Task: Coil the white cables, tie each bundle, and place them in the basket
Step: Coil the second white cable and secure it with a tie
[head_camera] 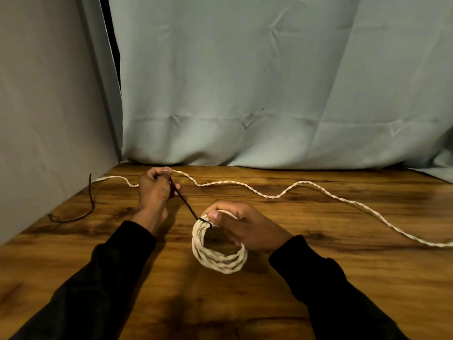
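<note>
A coiled bundle of white twisted cable stands on edge on the wooden table, just in front of me. My right hand grips the top of the coil, thumb pressed on it. A black tie string loops around the coil by my thumb and runs taut up to my left hand, which is closed on the string's other end. A second white cable lies loose and wavy across the table behind both hands. No basket is in view.
Another black string lies near the table's left edge. A grey cloth backdrop hangs behind the table and a pale wall closes the left side. The loose cable runs off the right edge of view.
</note>
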